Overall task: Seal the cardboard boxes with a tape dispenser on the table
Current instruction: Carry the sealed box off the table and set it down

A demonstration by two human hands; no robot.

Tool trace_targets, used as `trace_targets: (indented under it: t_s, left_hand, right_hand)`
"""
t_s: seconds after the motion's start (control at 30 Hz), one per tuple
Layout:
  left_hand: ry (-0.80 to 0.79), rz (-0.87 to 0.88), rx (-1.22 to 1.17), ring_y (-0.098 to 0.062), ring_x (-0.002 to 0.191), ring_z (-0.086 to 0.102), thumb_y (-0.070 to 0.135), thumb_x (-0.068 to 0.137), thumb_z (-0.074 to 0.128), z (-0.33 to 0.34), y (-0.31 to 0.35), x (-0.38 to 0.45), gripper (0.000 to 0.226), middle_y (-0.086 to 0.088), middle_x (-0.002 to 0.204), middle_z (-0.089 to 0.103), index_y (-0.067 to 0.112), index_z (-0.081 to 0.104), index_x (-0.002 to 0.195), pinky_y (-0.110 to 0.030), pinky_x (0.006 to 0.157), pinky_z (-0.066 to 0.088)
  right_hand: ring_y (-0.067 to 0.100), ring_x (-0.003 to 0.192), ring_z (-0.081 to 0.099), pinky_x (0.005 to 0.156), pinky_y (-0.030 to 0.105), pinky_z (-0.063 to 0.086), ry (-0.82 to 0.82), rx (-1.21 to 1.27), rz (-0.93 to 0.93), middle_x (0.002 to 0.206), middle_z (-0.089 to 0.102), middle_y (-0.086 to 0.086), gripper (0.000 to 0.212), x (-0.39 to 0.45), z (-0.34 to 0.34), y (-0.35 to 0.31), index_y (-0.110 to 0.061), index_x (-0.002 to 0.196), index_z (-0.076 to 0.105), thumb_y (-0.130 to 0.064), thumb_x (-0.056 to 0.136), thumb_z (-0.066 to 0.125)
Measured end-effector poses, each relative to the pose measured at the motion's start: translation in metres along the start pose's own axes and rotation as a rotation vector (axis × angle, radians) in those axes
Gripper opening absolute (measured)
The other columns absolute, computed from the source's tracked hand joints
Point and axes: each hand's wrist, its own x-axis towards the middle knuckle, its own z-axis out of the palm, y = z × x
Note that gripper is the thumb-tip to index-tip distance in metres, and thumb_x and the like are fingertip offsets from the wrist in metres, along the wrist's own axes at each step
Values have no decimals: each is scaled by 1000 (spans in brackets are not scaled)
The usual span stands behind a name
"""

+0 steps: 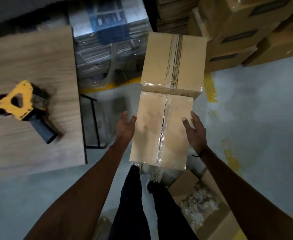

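Flanking the near box (159,132) with both palms spread, left hand (125,126) and right hand (195,131) holding nothing, we judge it could slip or land crooked against the far box (173,63) if we squeeze unevenly. Its taped seam looks wrinkled and may lift. The dispenser (22,104) lies left on the table (38,58), well apart.

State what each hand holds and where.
Nothing is gripped: the left hand and right hand are open beside the long sides of the taped brown cardboard box; contact cannot be told.
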Motion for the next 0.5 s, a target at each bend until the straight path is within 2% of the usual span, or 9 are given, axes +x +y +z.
trace_targets:
  t_s: [0.07,0.13,0.2,0.27,0.33,0.4,0.43,0.5]
  left_hand:
    - [26,16,-90,-14,100,65,27,97,73,-20,23,-23,48,3,107,64,8,56,138,-31,97,50]
    - [43,52,-133,-4,87,59,20,97,72,-43,43,-49,45,5,99,62,4,55,136,-23,86,45]
    - [24,68,-168,-12,96,62,20,98,71,-70,58,-76,41,-5,113,66,8,56,134,-31,88,49]
    - [22,102,-221,-18,103,63,22,98,72,-100,65,-99,39,-7,119,65,12,55,132,-40,94,52]
    - [67,128,-238,-12,100,65,28,95,74,-132,64,-117,44,-4,118,66,12,57,133,-33,92,53]
    - [112,133,-247,-1,94,64,28,98,71,-168,59,-133,42,-3,119,67,12,58,135,-18,84,52]
    - [140,126,-267,-1,91,64,27,100,69,-187,56,-138,39,-3,120,67,14,58,135,-16,80,51]
    - [209,99,-317,-11,92,66,27,101,67,-233,44,-146,34,-2,121,67,18,59,132,-27,81,55]
  right_hand:
    - [14,142,47,112,26,39,-17,42,-18,157,48,-3,57,-22,3,-29,-23,152,48,-37,100,67]
    - [13,138,51,115,29,40,-39,68,-45,153,52,-6,53,-43,11,-58,-22,149,53,-36,100,68]
    - [9,134,53,114,29,41,-90,52,-90,149,55,-7,50,-66,23,-85,-22,146,56,-38,100,66]
    - [7,131,54,107,20,41,-167,44,-132,146,57,-7,47,-91,43,-113,-21,145,57,-36,101,65]
    - [6,129,56,102,14,41,-237,56,-156,144,60,-5,44,-115,70,-136,-19,142,59,-35,101,65]
    - [5,127,56,96,4,40,-309,33,-179,144,60,-3,45,-139,101,-154,-15,142,60,-34,102,65]
    - [5,127,56,92,-1,39,-349,20,-191,144,60,-4,47,-152,118,-162,-13,143,59,-34,102,65]
    - [7,128,57,87,-4,40,-428,6,-214,142,62,-3,47,-181,157,-178,-11,143,59,-33,101,65]
